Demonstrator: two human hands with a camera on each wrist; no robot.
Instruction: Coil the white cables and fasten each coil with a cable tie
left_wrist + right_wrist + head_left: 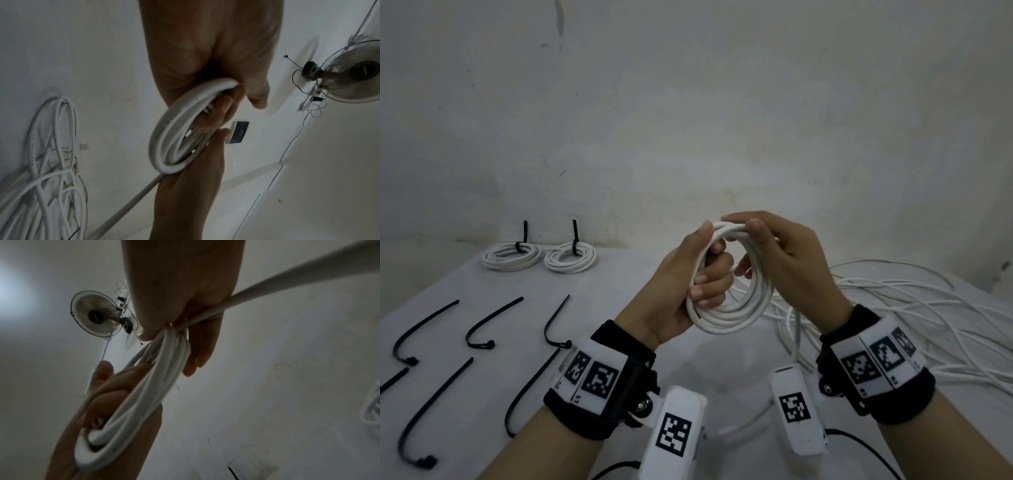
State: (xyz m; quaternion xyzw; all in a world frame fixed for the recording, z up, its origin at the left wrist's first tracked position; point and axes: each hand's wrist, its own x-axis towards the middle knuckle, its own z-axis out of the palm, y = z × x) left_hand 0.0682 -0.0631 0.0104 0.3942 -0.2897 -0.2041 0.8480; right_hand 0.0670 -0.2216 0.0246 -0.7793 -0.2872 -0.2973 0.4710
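Observation:
I hold a partly wound coil of white cable (732, 317) upright above the table. My left hand (709, 270) grips its left side, fingers curled through the loops and thumb on the top. My right hand (743, 224) pinches the top of the coil between thumb and fingers. The left wrist view shows the coil (170, 129) in the left hand's fingers. In the right wrist view the loops (144, 394) run from my right hand to my left, and a free strand (287, 277) leads away. That strand drops toward the loose cable pile (900, 308).
Two finished coils (512, 257) (570, 257), each fastened with a black tie, lie at the table's far left. Several loose black cable ties (493, 320) are spread over the left of the table. A fan (353, 71) hangs on the wall.

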